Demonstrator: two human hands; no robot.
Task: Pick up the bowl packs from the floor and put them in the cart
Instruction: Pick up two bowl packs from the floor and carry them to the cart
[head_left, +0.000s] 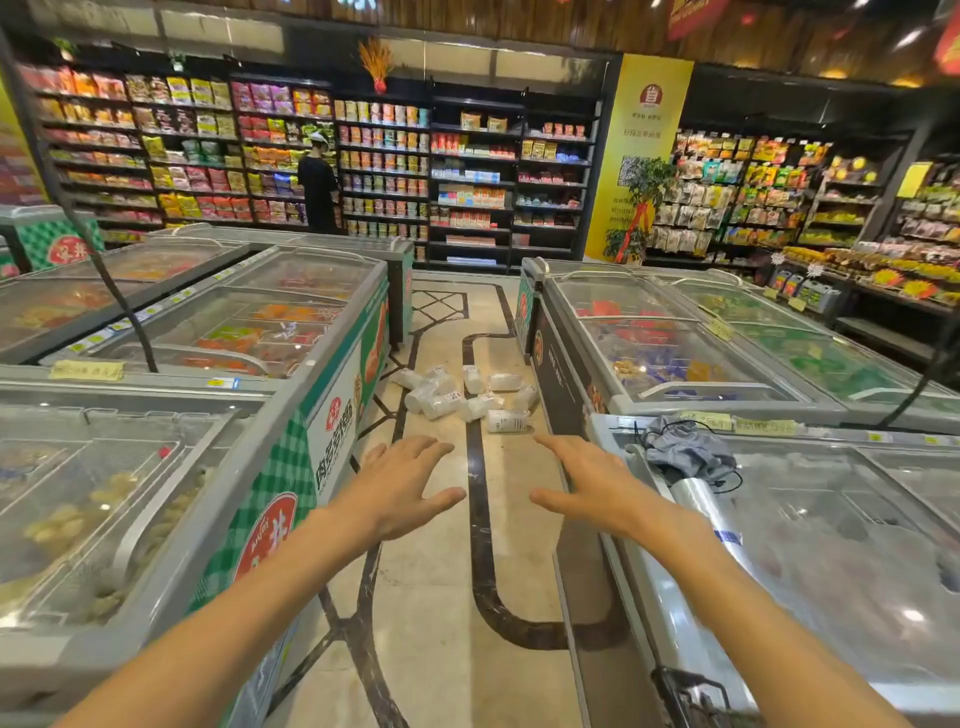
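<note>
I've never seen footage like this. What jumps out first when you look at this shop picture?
Two bare arms stretch forward from the bottom of the picture, the left hand and right hand open and empty above the aisle floor. Just beyond them a heap of white bowl packs lies scattered on the tiled floor, between the glass-topped freezer chests on either side. Further back, shelves of bright packets fill the far wall.
</note>
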